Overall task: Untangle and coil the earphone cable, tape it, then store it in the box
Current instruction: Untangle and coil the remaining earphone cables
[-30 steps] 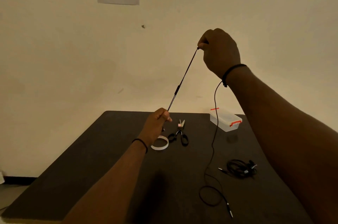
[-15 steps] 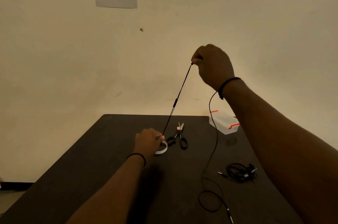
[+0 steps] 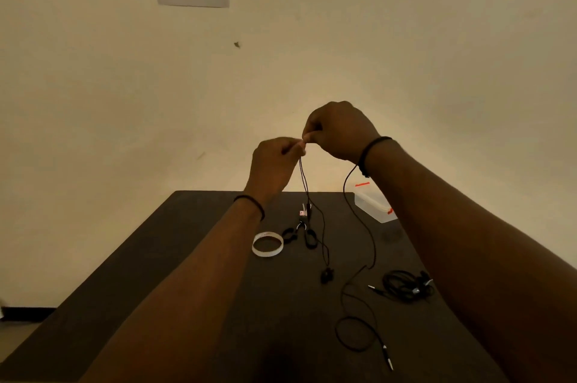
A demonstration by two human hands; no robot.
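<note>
A single wide-angle camera sits on the person's head and looks forward and slightly down along both forearms. The left hand [image 3: 274, 161] and right hand [image 3: 338, 132] meet near the frame's centre, close to the lens, raised above the dark table [image 3: 175, 273]. The table's far edge lies at mid-height, and the wall [image 3: 437, 54] beyond fills the upper half, bowed by the lens. There is no second view to share the scene.

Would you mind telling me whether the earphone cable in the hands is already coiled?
Not coiled. The earphone cable hangs in loose strands from the left hand and right hand, trailing onto the table.
</note>
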